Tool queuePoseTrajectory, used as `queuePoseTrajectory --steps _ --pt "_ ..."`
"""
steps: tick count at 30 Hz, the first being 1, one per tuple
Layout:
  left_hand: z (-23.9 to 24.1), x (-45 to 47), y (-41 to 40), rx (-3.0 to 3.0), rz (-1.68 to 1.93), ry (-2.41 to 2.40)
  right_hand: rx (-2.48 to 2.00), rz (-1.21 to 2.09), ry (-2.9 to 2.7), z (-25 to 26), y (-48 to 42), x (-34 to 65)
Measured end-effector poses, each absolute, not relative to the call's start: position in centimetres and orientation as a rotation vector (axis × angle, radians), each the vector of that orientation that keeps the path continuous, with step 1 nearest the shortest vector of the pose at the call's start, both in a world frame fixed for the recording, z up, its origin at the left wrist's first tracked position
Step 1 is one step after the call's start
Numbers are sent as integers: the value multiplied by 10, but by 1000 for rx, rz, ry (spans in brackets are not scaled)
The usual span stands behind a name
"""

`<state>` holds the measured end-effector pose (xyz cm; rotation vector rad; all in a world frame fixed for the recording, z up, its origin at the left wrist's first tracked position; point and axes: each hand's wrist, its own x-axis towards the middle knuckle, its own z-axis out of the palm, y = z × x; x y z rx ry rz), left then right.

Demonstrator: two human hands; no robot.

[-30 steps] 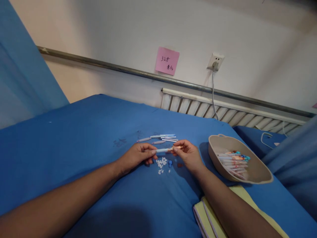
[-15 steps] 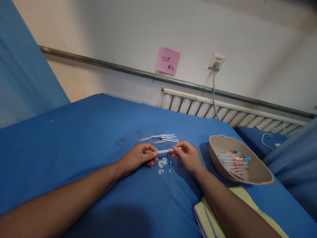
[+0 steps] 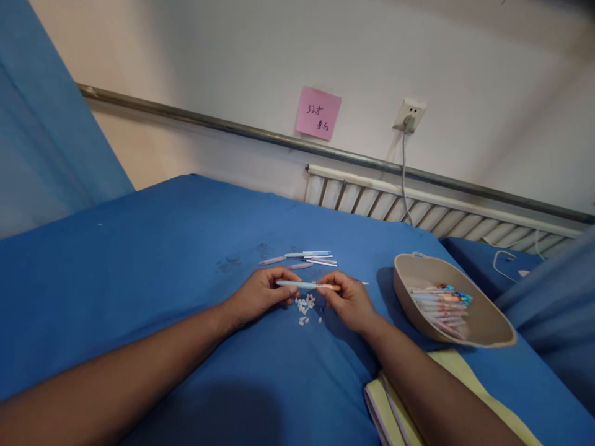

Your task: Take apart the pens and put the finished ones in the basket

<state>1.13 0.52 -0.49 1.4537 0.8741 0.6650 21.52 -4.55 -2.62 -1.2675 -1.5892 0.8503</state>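
A pen point(image 3: 302, 285) with a pale blue barrel and an orange part lies level between my two hands, above the blue cloth. The fingers of my left hand point(image 3: 264, 292) pinch its barrel, whose rounded end shows past the thumb. On the orange part, the fingers of my right hand point(image 3: 346, 300) are closed. Beyond that hand a thin white tip point(image 3: 365, 284) sticks out. Small white pieces point(image 3: 305, 304) lie in a loose heap just below the pen. Behind it are several pen barrels and thin refills point(image 3: 311, 256). A small dark blue piece is partly hidden by my right hand.
A beige basket point(image 3: 488, 316) with several pens point(image 3: 441, 306) stands at the right. Folded yellow-green cloth point(image 3: 395, 409) lies under my right forearm. Along the wall run a metal rail point(image 3: 223, 124) and a radiator point(image 3: 362, 197), with a plugged socket point(image 3: 409, 116) above.
My right hand has turned and covers more of the blue piece. More of the pen's barrel end shows at my left hand, and a white tip appears beyond my right hand.
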Motion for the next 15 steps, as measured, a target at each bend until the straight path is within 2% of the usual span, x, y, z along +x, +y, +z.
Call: queuePoseTrajectory --steps 7,11,15 --pt "-6 11 9 1451 657 941 -1279 686 -1628 -28 -46 216" --pt "-6 10 8 1428 779 843 -1301 636 -1633 -29 -46 216" --pt "-7 11 8 1362 661 896 -1313 632 -1627 -29 -46 217"
